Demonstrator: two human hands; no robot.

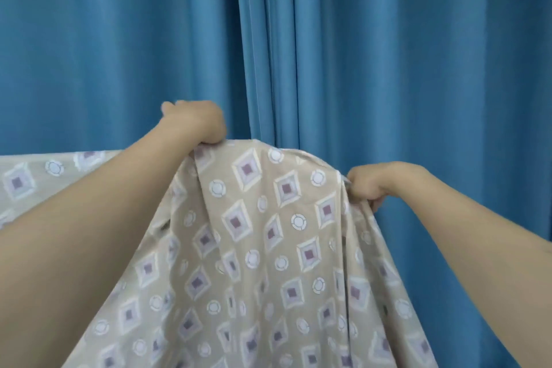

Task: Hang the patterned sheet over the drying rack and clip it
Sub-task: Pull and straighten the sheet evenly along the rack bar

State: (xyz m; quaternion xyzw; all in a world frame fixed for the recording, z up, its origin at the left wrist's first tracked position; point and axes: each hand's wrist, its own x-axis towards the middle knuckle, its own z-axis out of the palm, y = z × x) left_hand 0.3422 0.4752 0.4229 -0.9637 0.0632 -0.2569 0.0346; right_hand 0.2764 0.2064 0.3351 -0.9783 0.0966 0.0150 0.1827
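Hanging step: lifting the patterned sheet (268, 248) up by its top edge, ahead of the drape; judged early in the task, nothing clipped yet.
Curtain: blue, pleated curtain (388, 54) filling the whole background, close behind the raised cloth.
Sheet position: held high at centre, bulging in an arch between the two grips and falling toward the camera; a further stretch lying flat and level at far left, perhaps already over a rail, though no rail shows.
Left hand: left hand (197, 122) fisted on the top edge, the higher of the two.
Right hand: right hand (376, 185) curled round a bunched fold at the sheet's right edge, lower down.
Next move: probably carrying the edge forward and over the bar, then evening the drop on both sides.
Obstacles: drying rack and clips out of sight; cloth itself blocking the view below.
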